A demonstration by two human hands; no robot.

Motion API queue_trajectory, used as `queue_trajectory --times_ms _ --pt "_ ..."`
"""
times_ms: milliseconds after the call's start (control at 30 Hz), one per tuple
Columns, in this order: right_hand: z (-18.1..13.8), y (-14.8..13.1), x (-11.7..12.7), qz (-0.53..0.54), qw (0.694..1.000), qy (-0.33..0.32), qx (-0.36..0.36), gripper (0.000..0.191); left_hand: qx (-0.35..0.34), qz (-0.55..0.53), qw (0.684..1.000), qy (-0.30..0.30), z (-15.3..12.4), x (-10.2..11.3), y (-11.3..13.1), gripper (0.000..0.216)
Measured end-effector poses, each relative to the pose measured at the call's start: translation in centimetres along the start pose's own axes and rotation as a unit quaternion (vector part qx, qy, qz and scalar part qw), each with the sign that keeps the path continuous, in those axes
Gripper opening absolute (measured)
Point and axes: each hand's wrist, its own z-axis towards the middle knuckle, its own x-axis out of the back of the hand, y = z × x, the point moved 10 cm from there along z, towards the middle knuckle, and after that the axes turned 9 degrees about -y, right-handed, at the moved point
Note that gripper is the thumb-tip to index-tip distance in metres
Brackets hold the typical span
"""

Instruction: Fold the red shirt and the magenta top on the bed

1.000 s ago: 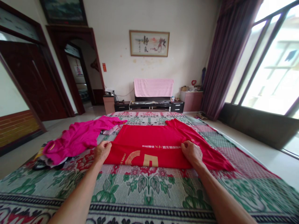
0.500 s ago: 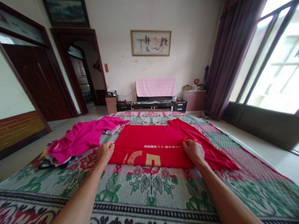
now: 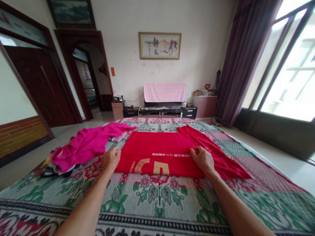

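A red T-shirt point(image 3: 157, 142) with gold and white print lies partly folded on the patterned bedspread point(image 3: 157, 203). Its near portion is turned over into a straight front edge, while a sleeve and loose cloth spread out to the right. At the shirt's left edge is my left hand point(image 3: 110, 159), thumb and fingers slightly apart. My right hand point(image 3: 203, 159) rests on the shirt to the right of the print, its fingers loosened and touching the cloth. Neither hand visibly grips fabric.
To the left, a bright pink garment point(image 3: 83, 144) lies crumpled over other clothes. Beyond the bed stand a low black cabinet point(image 3: 189, 112) and a screen draped with a pink towel point(image 3: 164, 92). A purple curtain point(image 3: 242, 62) hangs by the window at right.
Both hands have loosened from a pinch on the red T-shirt, with fingers parting slightly. The right hand has shifted a little to the left. The shirt lies nearly the same.
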Motion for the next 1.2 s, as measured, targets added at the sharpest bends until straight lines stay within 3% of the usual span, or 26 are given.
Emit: queue_trajectory --times_ms 100,167,267,367,467,867,933,1033,1100,1200 --pt "-0.3 -1.6 0.6 0.009 0.998 0.027 0.062 0.031 -0.031 0.0 0.999 0.042 -0.1 1.3 1.4 0.038" --pt "-0.8 -3.4 0.4 0.025 0.99 0.016 0.138 0.026 -0.071 -0.01 0.997 0.03 -0.5 1.2 3.1 0.038" --pt "-2.0 -6.0 -1.0 0.05 0.967 -0.029 0.249 0.023 -0.124 -0.008 0.991 -0.041 -1.7 -0.8 6.1 0.045" --pt "-3.2 -7.6 -2.5 0.047 0.947 -0.072 0.308 0.023 -0.096 0.024 0.988 -0.117 -2.8 -3.4 7.1 0.063" --pt "-3.7 -8.0 -3.1 0.039 0.942 -0.082 0.323 0.022 -0.061 0.032 0.982 -0.174 -3.5 -5.1 7.0 0.074" --pt "-2.9 -6.1 -2.0 0.126 0.949 -0.02 0.287 0.022 -0.068 0.067 0.978 -0.186 -3.2 -6.0 6.5 0.077" --pt "-2.3 -5.0 -0.5 0.125 0.963 0.025 0.236 0.023 -0.067 0.066 0.978 -0.185 -3.2 -6.1 6.4 0.076" --pt "-1.0 -1.8 2.1 0.087 0.988 0.076 0.102 0.028 -0.064 0.065 0.98 -0.178 -3.2 -5.9 6.4 0.075" --pt "-0.1 0.3 3.0 0.05 0.996 0.063 0.029 0.036 -0.067 0.066 0.98 -0.175 -3.3 -5.9 6.4 0.075" --pt "1.4 2.1 2.7 -0.006 1.0 -0.004 -0.012 0.05 -0.069 0.07 0.981 -0.169 -3.3 -6.0 6.4 0.075"
